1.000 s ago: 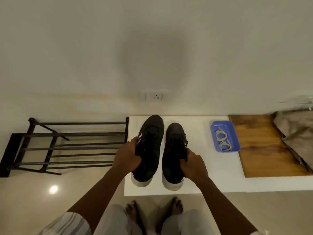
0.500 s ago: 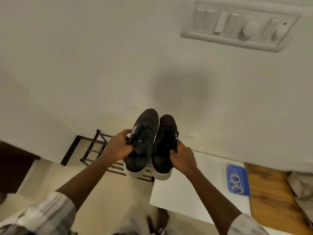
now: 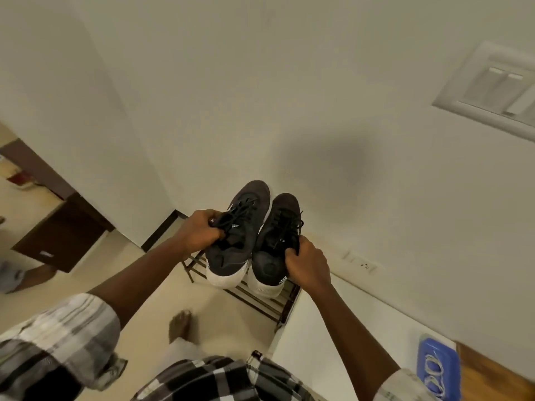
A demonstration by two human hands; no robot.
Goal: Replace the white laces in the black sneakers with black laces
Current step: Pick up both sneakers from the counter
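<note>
Two black sneakers (image 3: 240,227), black-laced, are held aloft past the desk's (image 3: 333,342) left edge, one gripped in the left hand (image 3: 199,233), one in the right hand (image 3: 308,264). A blue tray (image 3: 437,343) of white laces (image 3: 431,369) is partly cropped.

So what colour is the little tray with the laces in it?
Blue. The tray shows best in the head view.

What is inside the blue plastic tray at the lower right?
Two coiled whitish laces lie in the blue plastic tray. Its near end runs off the frame edge, so anything there cannot be seen.
</note>
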